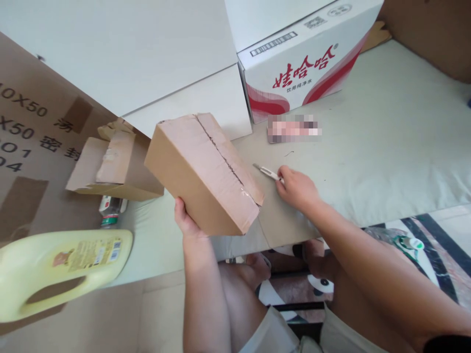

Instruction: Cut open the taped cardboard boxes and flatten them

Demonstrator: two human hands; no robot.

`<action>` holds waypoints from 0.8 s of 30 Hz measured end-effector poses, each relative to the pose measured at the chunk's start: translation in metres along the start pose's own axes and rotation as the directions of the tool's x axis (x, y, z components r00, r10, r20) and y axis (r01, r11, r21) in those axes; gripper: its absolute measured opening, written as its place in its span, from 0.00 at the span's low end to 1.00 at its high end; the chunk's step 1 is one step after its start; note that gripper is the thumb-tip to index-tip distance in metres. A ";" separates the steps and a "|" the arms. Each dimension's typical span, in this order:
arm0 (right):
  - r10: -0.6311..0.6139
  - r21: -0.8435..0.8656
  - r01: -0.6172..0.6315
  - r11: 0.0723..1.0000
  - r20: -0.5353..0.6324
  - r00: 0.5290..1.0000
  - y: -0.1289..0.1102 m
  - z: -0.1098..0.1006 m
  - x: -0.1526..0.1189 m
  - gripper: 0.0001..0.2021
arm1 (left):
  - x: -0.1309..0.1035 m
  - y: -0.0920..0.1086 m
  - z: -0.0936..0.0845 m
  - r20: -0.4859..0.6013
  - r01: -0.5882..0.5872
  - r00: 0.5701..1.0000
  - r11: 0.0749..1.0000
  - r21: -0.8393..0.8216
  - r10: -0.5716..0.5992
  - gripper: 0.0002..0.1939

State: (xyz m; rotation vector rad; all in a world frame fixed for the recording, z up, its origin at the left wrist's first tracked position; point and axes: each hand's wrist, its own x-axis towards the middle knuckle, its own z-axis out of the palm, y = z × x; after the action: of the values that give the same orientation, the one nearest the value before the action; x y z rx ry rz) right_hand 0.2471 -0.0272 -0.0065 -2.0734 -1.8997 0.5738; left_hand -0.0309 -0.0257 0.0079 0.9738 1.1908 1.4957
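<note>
Left hand (186, 220): fingers closed around the near lower edge of a brown cardboard box (204, 169), thumb showing on the near side, remaining fingers hidden behind the box. Box lifted clear of the mat and tilted, top face turned toward the camera, far end higher than near end. Taped seam along the top face slit open from the far edge down to the near right corner, with clear tape wrinkled at that corner.

Right hand (296, 186): fingers closed on the handle of a small utility knife (267, 171), blade end pointing left toward the box, just beside its right edge but apart from it. Knife and hand low over a pale green mat (386, 147), with a flat sheet of cardboard (283, 220) directly beneath the wrist.

Behind the box: a white panel (121, 54) and a white carton with red lettering and red wave pattern (305, 63), standing on the mat. Blurred small pink item (294, 128) lying just in front of that carton.

To the left: a torn, opened brown box (110, 166) lying on its side, a small bottle with a green band (110, 211) below it, and a large brown carton wall with printed characters (33, 137). Near lower left corner: a pale yellow jug with a handle (59, 269), lying on its side.

Bottom centre: bare knees and feet over patterned floor covering (434, 255).
</note>
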 end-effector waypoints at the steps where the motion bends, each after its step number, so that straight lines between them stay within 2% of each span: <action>1: 0.018 0.074 -0.017 0.997 -0.005 1.000 0.000 -0.002 -0.001 0.18 | 0.000 0.000 0.001 -0.012 0.007 1.000 1.000 -0.023 -0.007 0.32; 3: 0.012 0.343 0.000 0.939 -0.033 0.999 0.000 -0.006 -0.004 0.21 | 0.002 0.000 0.001 -0.032 0.014 0.999 0.996 -0.085 -0.017 0.31; 5: -0.077 0.638 0.111 0.762 -0.081 0.994 -0.002 -0.012 -0.012 0.20 | 0.003 -0.001 0.001 -0.037 0.018 0.999 0.988 -0.155 -0.024 0.32; 6: -0.137 0.733 0.175 0.657 -0.111 0.984 -0.005 -0.016 -0.017 0.19 | 0.004 -0.001 0.000 -0.037 0.019 0.999 0.982 -0.186 -0.026 0.32; 8: -0.248 0.816 0.270 0.511 -0.161 0.955 -0.010 -0.024 -0.027 0.18 | 0.005 -0.002 -0.001 -0.048 0.013 0.999 0.972 -0.234 -0.025 0.31; 9: -0.290 0.821 0.298 0.487 -0.169 0.942 -0.012 -0.028 -0.031 0.16 | 0.005 -0.003 -0.001 -0.053 0.007 0.998 0.968 -0.251 -0.021 0.30; 11: -0.348 0.791 0.330 0.515 -0.159 0.924 -0.015 -0.032 -0.038 0.15 | 0.005 -0.003 -0.002 -0.055 -0.010 0.998 0.960 -0.278 -0.006 0.28; 14: -0.401 0.706 0.365 0.606 -0.124 0.907 -0.014 -0.029 -0.040 0.15 | 0.005 -0.002 -0.003 -0.046 -0.024 0.999 0.958 -0.284 0.011 0.27; 17: -0.422 0.620 0.425 0.659 -0.164 0.892 -0.012 -0.022 -0.037 0.15 | 0.005 -0.002 -0.004 -0.060 -0.015 0.998 0.961 -0.276 -0.001 0.28; 20: -0.385 0.572 0.446 0.688 -0.233 0.893 -0.012 -0.021 -0.036 0.12 | 0.005 -0.001 -0.005 -0.073 -0.016 0.997 0.957 -0.289 -0.006 0.27; 24: -0.388 0.585 0.437 0.684 -0.215 0.896 -0.015 -0.025 -0.039 0.15 | 0.005 -0.001 -0.005 -0.043 -0.016 0.999 0.956 -0.292 0.004 0.27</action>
State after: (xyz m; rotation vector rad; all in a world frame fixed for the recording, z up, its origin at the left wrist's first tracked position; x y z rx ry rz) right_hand 0.2431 -0.0628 0.0268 -1.1780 -1.7293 0.8484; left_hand -0.0367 -0.0223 0.0063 0.7519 0.9593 1.6517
